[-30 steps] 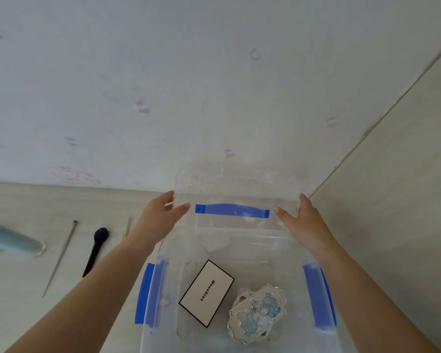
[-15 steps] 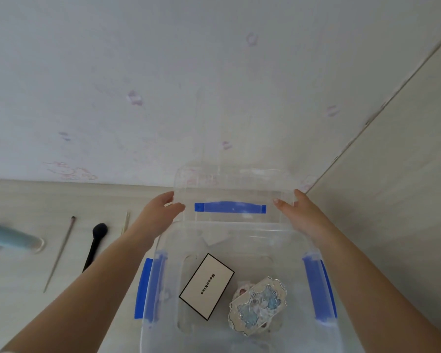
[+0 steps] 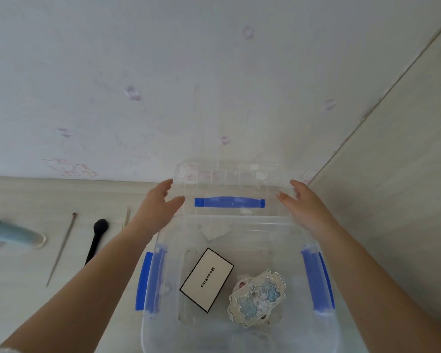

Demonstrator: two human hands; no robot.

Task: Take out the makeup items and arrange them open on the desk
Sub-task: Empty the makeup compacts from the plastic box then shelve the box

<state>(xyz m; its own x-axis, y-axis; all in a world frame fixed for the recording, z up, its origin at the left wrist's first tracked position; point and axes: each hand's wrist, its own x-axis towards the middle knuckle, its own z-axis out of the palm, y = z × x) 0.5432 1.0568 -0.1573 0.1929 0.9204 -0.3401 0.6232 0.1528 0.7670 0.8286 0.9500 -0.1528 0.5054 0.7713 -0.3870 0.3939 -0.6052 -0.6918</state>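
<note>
1. Clear plastic lid pinched at its two ends: left hand on the left edge, thumb in front and fingers behind; right hand mirrored on the right edge. Both closed on the lid, held tilted up at the far side of the box, blue handle strip facing the camera.
2. Directly below and nearer the body, open clear storage box with blue side latches flipped out on both sides.
3. Inside, on the floor of the box: white card-like case with black border and lettering, long axis slanting from near-left to far-right; just beside it on the right, ornate silver-and-blue compact, slanting the same way and partly covering a small round item (too hidden to identify).
4. Relation that matters: both items sit toward the body from the grip and lower down, between the two forearms. White case somewhat nearer the left arm, compact nearer the right; probably a downward, inward reach for either once the lid is set aside.
5. Outward on the desk, left of the box and well apart from it: black brush, thin metal-handled tool, pale stick partly behind the left wrist, light blue tube at the frame edge. Already out, by the look of it.
6. Judged stage: lid off, box contents not yet removed.
</note>
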